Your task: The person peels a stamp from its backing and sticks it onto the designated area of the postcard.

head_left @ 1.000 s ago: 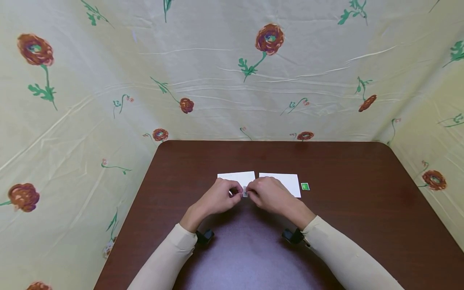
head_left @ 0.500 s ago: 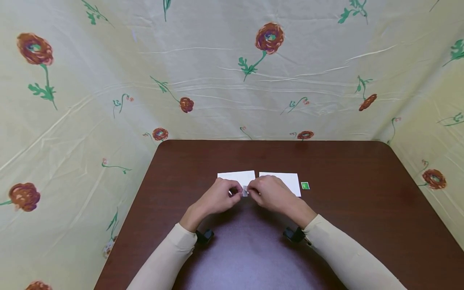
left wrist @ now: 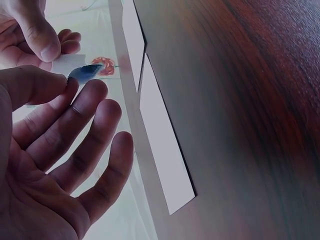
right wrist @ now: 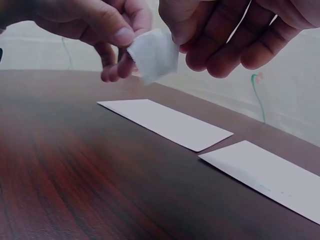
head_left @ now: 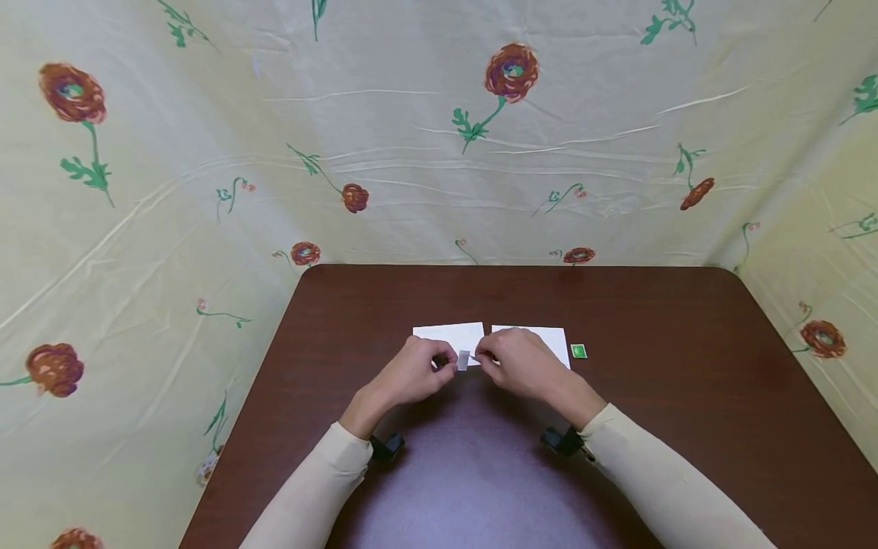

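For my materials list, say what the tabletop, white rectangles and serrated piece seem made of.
Tabletop: glossy wood or laminate, judging by reddish-brown grain and sheen. White rectangles: probably smooth matte paper or card; thin, flat, crisp-edged. Serrated piece: likely paper, thin and bent; finish unclear.

Head camera here looks forward and down over the table [head_left: 439, 480], farthest back | Left wrist camera [head_left: 388, 448], close at the left hand [head_left: 420, 371], sees it tipped sideways | Right wrist camera [head_left: 560, 441], close under the right hand [head_left: 524, 366], skims low | Wrist views share two white cards [right wrist: 165, 122]
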Action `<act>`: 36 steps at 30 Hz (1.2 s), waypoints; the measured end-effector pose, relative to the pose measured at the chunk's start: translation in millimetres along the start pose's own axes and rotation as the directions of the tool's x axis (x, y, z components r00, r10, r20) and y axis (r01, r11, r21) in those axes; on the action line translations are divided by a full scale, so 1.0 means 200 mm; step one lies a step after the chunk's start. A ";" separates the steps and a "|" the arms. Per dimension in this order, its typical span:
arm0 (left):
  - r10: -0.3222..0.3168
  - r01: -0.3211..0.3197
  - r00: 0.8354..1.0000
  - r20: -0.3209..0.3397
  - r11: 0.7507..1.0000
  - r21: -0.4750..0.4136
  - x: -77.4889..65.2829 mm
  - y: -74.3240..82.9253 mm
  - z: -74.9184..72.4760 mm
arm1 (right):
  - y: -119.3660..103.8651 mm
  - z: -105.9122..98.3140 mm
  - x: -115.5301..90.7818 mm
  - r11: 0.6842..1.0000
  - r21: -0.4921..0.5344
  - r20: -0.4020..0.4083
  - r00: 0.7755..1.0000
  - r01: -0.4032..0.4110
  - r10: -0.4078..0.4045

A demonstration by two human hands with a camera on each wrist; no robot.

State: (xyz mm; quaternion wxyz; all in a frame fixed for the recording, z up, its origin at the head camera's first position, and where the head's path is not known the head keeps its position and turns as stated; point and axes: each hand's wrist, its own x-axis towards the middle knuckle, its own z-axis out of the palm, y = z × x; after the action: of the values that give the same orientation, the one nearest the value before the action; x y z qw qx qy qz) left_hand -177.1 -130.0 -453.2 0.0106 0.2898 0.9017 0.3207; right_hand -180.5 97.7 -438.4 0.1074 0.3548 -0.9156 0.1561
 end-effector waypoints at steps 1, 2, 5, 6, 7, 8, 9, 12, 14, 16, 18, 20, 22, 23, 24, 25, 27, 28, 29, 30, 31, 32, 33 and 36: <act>-0.004 0.004 1.000 -0.002 1.000 0.001 0.00 0.00 0.00 | 0.01 0.00 0.00 1.000 0.003 0.002 1.000 -0.011 0.011; -0.011 0.011 1.000 -0.004 1.000 0.004 0.00 0.00 0.00 | 0.01 -0.01 -0.01 1.000 0.005 0.001 1.000 -0.020 0.020; -0.022 0.022 1.000 -0.009 1.000 0.010 -0.01 -0.01 0.00 | 0.03 -0.01 -0.01 0.999 0.003 0.004 0.999 -0.037 0.037; -0.020 0.021 1.000 -0.012 1.000 0.011 -0.01 -0.01 0.00 | 0.03 -0.01 -0.02 0.999 0.003 0.005 0.999 -0.040 0.040; -0.021 0.021 1.000 -0.017 1.000 0.015 -0.01 -0.01 0.00 | 0.04 -0.01 -0.02 0.999 0.005 0.007 0.999 -0.043 0.043; -0.022 0.023 0.999 -0.023 1.000 0.021 -0.01 -0.02 0.00 | 0.04 -0.02 -0.02 0.999 0.011 0.008 0.999 -0.046 0.046; -0.023 0.023 0.999 -0.030 0.999 0.026 -0.01 -0.02 0.00 | 0.04 -0.02 -0.02 0.999 0.015 0.012 0.999 -0.051 0.050; -0.029 0.031 0.999 -0.045 0.999 0.038 0.00 -0.02 0.00 | 0.04 -0.02 -0.03 0.997 0.047 0.024 0.997 -0.069 0.067; -0.037 0.039 0.998 -0.050 0.998 0.044 0.00 -0.02 0.00 | 0.03 -0.02 -0.03 0.995 0.066 0.032 0.997 -0.077 0.075; -0.042 0.044 0.998 -0.053 0.998 0.046 0.00 -0.02 0.00 | 0.03 -0.01 -0.04 0.994 0.074 0.036 0.996 -0.080 0.077; -0.045 0.047 0.997 -0.057 0.998 0.049 0.00 -0.02 0.00 | 0.02 0.00 -0.04 0.994 0.075 0.039 0.997 -0.075 0.072; -0.052 0.055 0.997 -0.060 0.997 0.052 -0.01 -0.02 0.00 | 0.01 0.01 -0.04 0.994 0.079 0.043 0.997 -0.072 0.069; -0.062 0.066 0.996 -0.062 0.996 0.052 -0.01 -0.02 0.00 | -0.01 0.02 -0.04 0.993 0.090 0.054 0.996 -0.071 0.067; -0.066 0.070 0.996 -0.063 0.996 0.052 -0.01 -0.02 0.00 | -0.01 0.03 -0.04 0.993 0.098 0.061 0.996 -0.071 0.065; -0.071 0.074 0.995 -0.063 0.996 0.051 -0.01 -0.02 0.00 | -0.02 0.04 -0.04 0.991 0.109 0.067 0.996 -0.071 0.064; -0.077 0.080 0.995 -0.063 0.996 0.050 -0.01 -0.02 0.00 | -0.03 0.05 -0.04 0.990 0.121 0.072 0.995 -0.071 0.062; -0.080 0.083 0.995 -0.064 0.995 0.047 -0.01 -0.02 0.00 | -0.05 0.06 -0.04 0.986 0.151 0.081 0.995 -0.071 0.060; -0.079 0.082 0.995 -0.065 0.996 0.046 -0.01 -0.02 0.00 | -0.06 0.06 -0.04 0.984 0.164 0.086 0.995 -0.073 0.060; -0.077 0.080 0.995 -0.066 0.996 0.045 -0.01 -0.02 0.00 | -0.07 0.07 -0.05 0.981 0.177 0.091 0.994 -0.078 0.063; -0.076 0.079 0.995 -0.066 0.996 0.045 -0.01 -0.01 0.00 | -0.08 0.07 -0.05 0.980 0.183 0.094 0.993 -0.082 0.065; -0.075 0.078 0.995 -0.067 0.996 0.047 -0.01 -0.01 0.00 | -0.08 0.07 -0.05 0.979 0.186 0.099 0.993 -0.087 0.069; -0.075 0.079 0.995 -0.068 0.996 0.049 -0.01 -0.01 0.00 | -0.09 0.08 -0.04 0.978 0.189 0.103 0.992 -0.093 0.074; -0.076 0.079 0.995 -0.067 0.996 0.051 -0.01 -0.01 0.00 | -0.10 0.08 -0.04 0.978 0.186 0.107 0.991 -0.096 0.077; -0.082 0.086 0.994 -0.066 0.995 0.055 -0.01 -0.01 0.00 | -0.11 0.10 -0.05 0.980 0.171 0.112 0.991 -0.097 0.078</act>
State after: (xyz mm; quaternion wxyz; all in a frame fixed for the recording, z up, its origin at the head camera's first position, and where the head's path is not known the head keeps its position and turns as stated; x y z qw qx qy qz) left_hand -176.8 -131.1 -454.7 -0.0127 0.2415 0.9218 0.3030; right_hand -160.4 80.4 -455.1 0.0206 0.3298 -0.9173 0.2222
